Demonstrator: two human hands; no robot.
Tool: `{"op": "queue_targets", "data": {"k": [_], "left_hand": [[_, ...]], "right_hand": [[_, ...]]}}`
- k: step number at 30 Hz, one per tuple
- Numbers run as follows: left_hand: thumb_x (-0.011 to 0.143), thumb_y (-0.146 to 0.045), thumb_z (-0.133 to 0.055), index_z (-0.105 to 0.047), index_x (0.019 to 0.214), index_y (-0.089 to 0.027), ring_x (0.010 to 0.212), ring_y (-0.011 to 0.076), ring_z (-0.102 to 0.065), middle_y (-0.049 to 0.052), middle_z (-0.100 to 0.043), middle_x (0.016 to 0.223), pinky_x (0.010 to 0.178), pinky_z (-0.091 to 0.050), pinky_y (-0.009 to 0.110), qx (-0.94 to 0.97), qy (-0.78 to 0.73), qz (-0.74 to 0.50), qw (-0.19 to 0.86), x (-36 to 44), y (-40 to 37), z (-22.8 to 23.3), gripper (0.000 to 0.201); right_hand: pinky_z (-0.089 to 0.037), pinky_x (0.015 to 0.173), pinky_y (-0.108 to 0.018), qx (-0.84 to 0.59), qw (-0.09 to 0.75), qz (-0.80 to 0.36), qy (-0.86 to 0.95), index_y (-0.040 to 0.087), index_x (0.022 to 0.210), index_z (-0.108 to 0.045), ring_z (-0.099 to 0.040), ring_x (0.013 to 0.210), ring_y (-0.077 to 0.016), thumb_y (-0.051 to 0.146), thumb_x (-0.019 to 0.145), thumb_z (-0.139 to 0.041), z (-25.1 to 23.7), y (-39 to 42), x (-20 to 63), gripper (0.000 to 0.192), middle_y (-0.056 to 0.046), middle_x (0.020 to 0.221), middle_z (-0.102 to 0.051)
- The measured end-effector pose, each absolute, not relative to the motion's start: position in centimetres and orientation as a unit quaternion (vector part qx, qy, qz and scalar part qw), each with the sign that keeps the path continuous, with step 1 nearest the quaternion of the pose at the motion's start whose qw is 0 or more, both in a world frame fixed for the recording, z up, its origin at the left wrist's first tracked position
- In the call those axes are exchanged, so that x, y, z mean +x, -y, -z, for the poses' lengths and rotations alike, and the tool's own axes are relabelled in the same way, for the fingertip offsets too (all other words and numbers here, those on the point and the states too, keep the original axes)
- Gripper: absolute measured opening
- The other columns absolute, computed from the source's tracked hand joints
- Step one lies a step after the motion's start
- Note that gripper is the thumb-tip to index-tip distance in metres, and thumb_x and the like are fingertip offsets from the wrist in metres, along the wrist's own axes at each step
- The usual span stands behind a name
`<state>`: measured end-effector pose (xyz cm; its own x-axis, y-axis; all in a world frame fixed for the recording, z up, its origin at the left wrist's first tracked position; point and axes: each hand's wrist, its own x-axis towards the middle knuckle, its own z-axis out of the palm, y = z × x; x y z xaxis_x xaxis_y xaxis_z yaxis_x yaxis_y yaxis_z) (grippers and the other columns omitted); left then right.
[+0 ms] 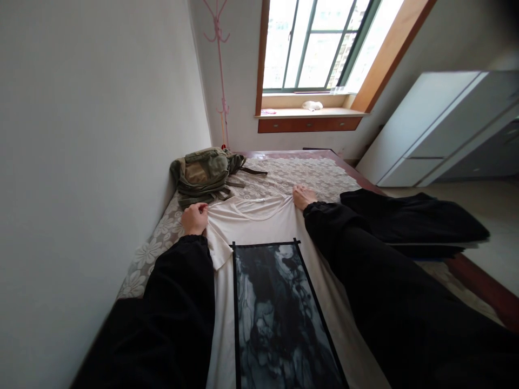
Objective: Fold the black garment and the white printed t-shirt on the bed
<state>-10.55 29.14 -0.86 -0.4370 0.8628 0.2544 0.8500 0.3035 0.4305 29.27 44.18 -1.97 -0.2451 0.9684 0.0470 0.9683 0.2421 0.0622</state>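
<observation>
**Both hands at the shirt's shoulders**

On the bed (284, 173), a white T-shirt (259, 227) lies flat with its dark print (275, 313) facing up, collar toward the green backpack (205, 173). I see my left hand (194, 219) bunching the shoulder nearest the backpack, fingers curled into a pinch. My right hand (304, 197) grips the far shoulder; its fingers look closed on cloth, though partly hidden. Uneven pulling could skew the shirt or wrinkle the print, and the backpack's strap just beyond the collar might snag.

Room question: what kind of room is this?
Most likely a bedroom: a bed with a lace cover, a coat stand in the corner, and a white T-shirt spread out under both hands.
</observation>
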Motion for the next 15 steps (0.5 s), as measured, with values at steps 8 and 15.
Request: {"op": "queue_targets", "data": {"k": [8, 15], "left_hand": [[0.090, -0.043, -0.061, -0.078, 0.101, -0.025, 0.104, 0.0309, -0.066, 0.011, -0.076, 0.109, 0.091, -0.050, 0.038, 0.546, -0.802, -0.242, 0.006, -10.3, -29.0, 0.7, 0.028], [0.094, -0.037, -0.054, -0.074, 0.106, -0.023, 0.105, 0.0278, -0.065, 0.009, -0.075, 0.110, 0.093, -0.049, 0.036, 0.558, -0.793, -0.247, 0.003, -10.3, -29.2, 0.9, 0.027]], "right_hand": [[-0.044, 0.099, -0.034, 0.512, -0.035, 0.015, -0.858, 0.019, 0.115, -0.067, -0.058, 0.119, -0.0256, 0.026, 0.100, -0.052, 0.7, -43.1, 27.3, 0.022, -0.013, 0.127, -0.065], [-0.045, 0.089, -0.030, 0.534, -0.057, 0.029, -0.843, 0.019, 0.109, -0.067, -0.060, 0.112, -0.0243, 0.019, 0.096, -0.051, 1.5, -43.0, 27.1, 0.020, -0.011, 0.123, -0.067]]}}
